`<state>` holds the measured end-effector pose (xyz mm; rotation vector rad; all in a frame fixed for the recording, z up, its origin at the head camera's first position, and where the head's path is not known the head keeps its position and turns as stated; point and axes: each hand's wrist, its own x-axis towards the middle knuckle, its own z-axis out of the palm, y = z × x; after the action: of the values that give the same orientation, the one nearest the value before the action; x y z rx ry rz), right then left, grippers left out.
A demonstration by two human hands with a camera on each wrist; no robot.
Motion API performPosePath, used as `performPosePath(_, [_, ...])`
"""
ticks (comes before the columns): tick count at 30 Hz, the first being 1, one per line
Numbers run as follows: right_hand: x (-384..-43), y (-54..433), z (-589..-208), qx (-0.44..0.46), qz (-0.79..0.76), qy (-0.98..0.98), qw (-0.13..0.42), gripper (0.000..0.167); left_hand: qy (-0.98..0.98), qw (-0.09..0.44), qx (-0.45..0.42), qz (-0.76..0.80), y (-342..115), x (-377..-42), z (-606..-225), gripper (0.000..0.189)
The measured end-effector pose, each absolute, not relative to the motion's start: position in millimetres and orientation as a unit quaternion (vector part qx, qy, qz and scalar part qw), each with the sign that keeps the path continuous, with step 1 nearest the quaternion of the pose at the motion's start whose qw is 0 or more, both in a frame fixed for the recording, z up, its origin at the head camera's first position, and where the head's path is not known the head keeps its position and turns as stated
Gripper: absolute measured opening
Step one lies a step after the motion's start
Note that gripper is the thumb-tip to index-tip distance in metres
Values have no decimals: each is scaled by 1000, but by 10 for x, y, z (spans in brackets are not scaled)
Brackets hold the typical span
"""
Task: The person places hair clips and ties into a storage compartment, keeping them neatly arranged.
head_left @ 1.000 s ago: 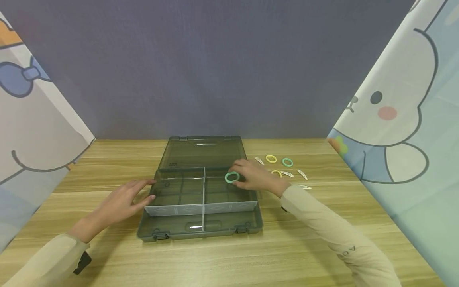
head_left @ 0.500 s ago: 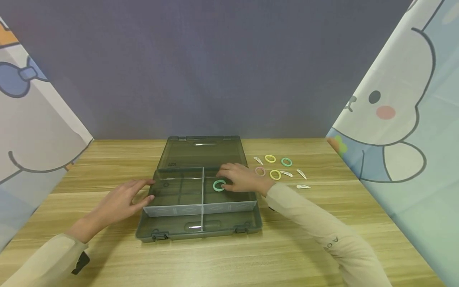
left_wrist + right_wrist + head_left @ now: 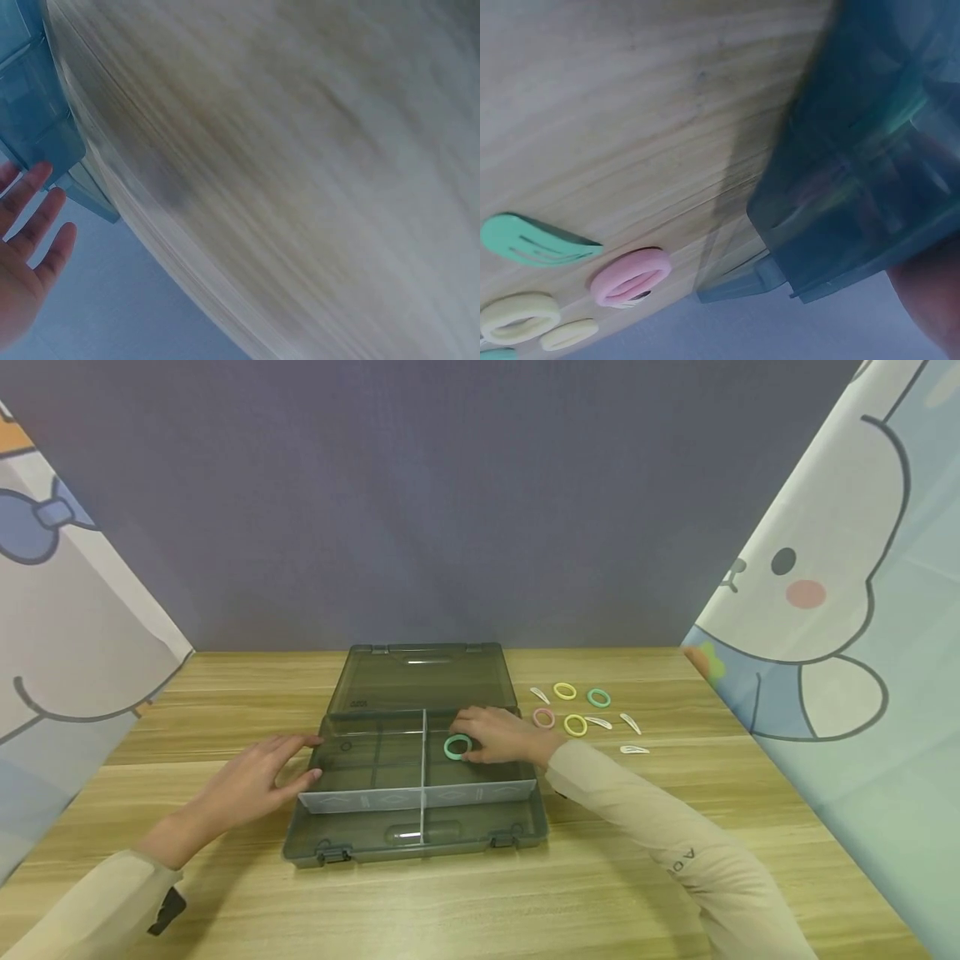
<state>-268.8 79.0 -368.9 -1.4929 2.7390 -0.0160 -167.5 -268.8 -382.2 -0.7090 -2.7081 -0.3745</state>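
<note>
Hands, two: left hand, fingers relaxed, at the box's edge; right hand, mine, nearer, thumb at ring; pinching or not, I cannot tell.
Box, mid-frame.
Compartment, right of divider; room below ring.
Green ring, round, inside, left of my right fingers.

Sleeved in beige, the person's arms angle inward from near left and near right. The left hand points far and rightward, fingers spread; the right hand reaches left, thumb and fingers curved.
</note>
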Motion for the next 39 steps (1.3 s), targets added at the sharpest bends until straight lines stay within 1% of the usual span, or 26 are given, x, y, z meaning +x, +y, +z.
performPosePath(16, [-2687, 635, -3682, -495, 23, 868, 11, 38, -946, 157, -249, -138, -2694, -1667, -3804, 44])
performPosePath(22, [-2696, 581, -3695, -495, 37, 868, -4, 39, -944, 162, -253, -138, -2701, -1669, -3814, 44])
performPosePath(31, [-2701, 555, -3726, -494, 45, 868, -33, 38, -946, 153, -248, -140, -2695, -1664, -3812, 44])
performPosePath(39, [-2693, 549, -3742, -491, 35, 870, -38, 38, -949, 144, -246, -136, -2697, -1670, -3817, 45])
